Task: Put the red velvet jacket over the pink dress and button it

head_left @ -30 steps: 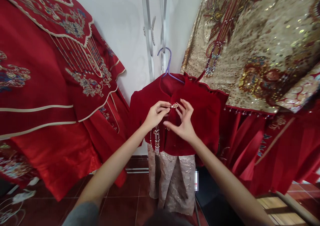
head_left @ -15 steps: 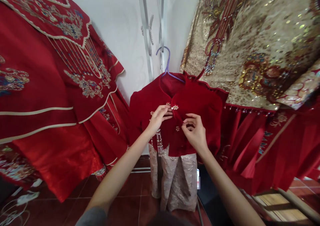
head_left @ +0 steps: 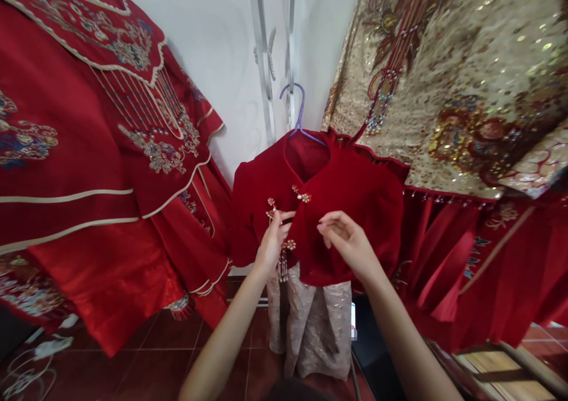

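1. the red jacket (head_left: pixel 355 182) hung at the centre of the frame on a purple hanger (head_left: pixel 302 106), its front overlapping below the v of the neck.
2. its cloth had a matt, velvety look; i judged it soft, fairly light and not slippery, apt to fold under a fingertip and to swing if tugged.
3. the upper clasp (head_left: pixel 303 197), just below the neck, and the lower clasp (head_left: pixel 289 245) near the hem looked small, hard and beaded, so a fingertip pinch would probably have suited them.
4. the bead tassel (head_left: pixel 283 266), lower centre, seemed the most fragile part, likely to snag; the cloth edge beside a clasp looked a safer hold.
5. the left hand (head_left: pixel 270 244) lay against the front edge between the clasps; i could not tell whether its grip pinched the cloth.
6. the right hand (head_left: pixel 348 241), right of centre, was loosely curled before the jacket, its grip narrow with nothing visible in it.
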A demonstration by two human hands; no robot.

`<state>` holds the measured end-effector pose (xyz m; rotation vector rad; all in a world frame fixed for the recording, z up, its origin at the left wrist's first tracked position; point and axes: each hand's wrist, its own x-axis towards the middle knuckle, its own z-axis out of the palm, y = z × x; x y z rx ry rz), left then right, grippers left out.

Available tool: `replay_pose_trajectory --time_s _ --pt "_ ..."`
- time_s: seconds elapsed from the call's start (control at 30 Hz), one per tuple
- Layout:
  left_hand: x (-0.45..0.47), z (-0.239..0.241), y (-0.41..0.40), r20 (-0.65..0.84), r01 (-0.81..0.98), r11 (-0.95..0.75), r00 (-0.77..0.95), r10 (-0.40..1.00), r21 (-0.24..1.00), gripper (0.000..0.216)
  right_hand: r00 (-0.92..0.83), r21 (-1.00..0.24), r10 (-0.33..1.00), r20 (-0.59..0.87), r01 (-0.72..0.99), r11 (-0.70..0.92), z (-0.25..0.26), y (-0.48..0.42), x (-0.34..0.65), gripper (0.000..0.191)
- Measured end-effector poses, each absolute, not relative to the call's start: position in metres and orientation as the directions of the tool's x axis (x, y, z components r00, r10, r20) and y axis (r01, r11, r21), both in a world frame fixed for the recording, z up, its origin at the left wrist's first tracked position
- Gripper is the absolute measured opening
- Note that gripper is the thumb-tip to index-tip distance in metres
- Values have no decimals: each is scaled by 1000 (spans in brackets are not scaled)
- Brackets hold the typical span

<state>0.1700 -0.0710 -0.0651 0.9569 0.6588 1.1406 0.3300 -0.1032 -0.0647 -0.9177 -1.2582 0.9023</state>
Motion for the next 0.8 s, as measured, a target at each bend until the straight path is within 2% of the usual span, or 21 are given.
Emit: replay_pose_trajectory --time_s 0.07,0.17,0.27,0.37,0.53,0.6,0.7,0.8 --pt "163 -74 -78 29 -430 26 121 992 902 44 13 -933 933 359 31 359 -74 -105 320 23" --pt "154 -84 -82 32 -467 -60 -67 997 882 28 13 -917 928 372 157 366 -86 -106 300 28" --pt "147 -87 -80 13 -503 -57 -91 996 862 26 20 -916 924 382 139 376 -92 -107 281 38" --pt "143 -88 -78 46 -434 -92 -116 992 896 28 37 -914 916 401 84 397 -93 -108 268 44" --pt "150 -88 -80 235 -189 -250 -99 967 950 22 83 -898 896 436 107 427 -91 -106 267 29" --pt "153 -87 -77 344 -80 -356 -136 929 931 20 78 -899 899 431 117 421 -92 -103 274 26" --pt "153 -88 -61 507 83 -501 -194 840 861 28 63 -897 900 432 134 421 -93 -99 286 26" --pt "149 -93 -40 552 140 -534 -187 813 834 37 56 -877 883 467 154 454 -91 -98 295 26"
